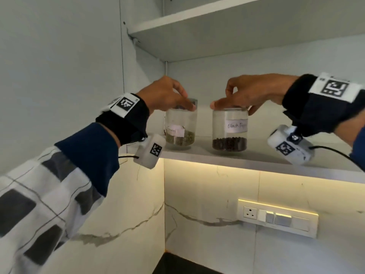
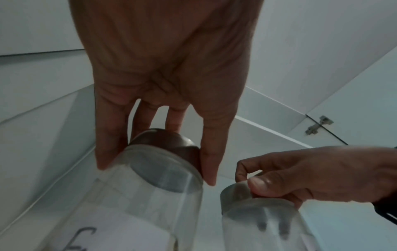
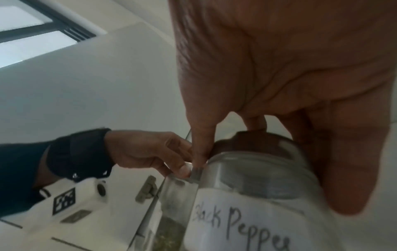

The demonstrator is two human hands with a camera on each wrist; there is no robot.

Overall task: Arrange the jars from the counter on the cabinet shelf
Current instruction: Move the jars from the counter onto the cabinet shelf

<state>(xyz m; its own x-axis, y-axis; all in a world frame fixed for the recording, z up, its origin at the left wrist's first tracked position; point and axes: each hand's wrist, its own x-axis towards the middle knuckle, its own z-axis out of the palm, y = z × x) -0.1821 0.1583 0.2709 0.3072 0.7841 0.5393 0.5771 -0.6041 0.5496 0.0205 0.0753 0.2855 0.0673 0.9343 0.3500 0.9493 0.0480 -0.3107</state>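
- cabinet shelf (image 1: 256,161): both jars stand upright on it, side by side, apart
- fennel jar (image 1: 180,126), green seeds, toward the shelf's left end; left hand (image 1: 164,93) grips its lid from above, fingers curled round the rim
- black pepper jar (image 1: 230,129) right of the fennel jar; right hand (image 1: 254,89) pinches its lid, thumb in front
- switch panel (image 1: 276,218) on the wall below the shelf

A home kitchen. Evidence: a white wall cabinet with open shelves (image 1: 227,155) and a concealed door hinge (image 2: 319,125); a marble-look backsplash (image 1: 207,194) lit by a warm under-cabinet strip; a wall socket-and-switch panel (image 1: 277,217); a dark counter edge (image 1: 177,264) below; and clear spice jars with handwritten labels, one reading "Black Pepper" (image 1: 229,129), the other holding greenish seeds (image 1: 180,126).
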